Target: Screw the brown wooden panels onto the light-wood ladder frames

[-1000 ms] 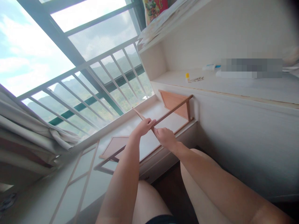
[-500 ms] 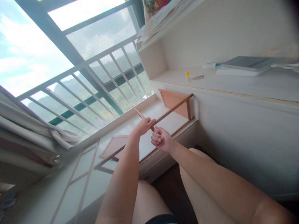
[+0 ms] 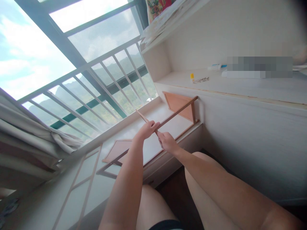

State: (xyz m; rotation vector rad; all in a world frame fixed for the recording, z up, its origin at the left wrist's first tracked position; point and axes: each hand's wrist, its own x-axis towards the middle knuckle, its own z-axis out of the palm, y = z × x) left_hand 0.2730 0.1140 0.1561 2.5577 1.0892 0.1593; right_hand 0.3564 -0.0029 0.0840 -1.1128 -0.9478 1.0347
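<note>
My left hand is closed around a thin wooden stick that points up and left from my fingers. Just below it, my right hand pinches the lower end of the same stick, fingers pressed together. Both hands hover over a long wooden frame with brown panels that lies on the white windowsill. The frame's long bar runs from lower left to upper right behind my hands.
A white cabinet shelf at the right holds a small yellow-capped bottle, a few small dark pieces and a tube. Window bars and a curtain stand at the left. My bare knees are below.
My right hand curled into a loose fist half a second ago, then returned to pinching the stick's lower end. My left hand and the stick barely moved.
</note>
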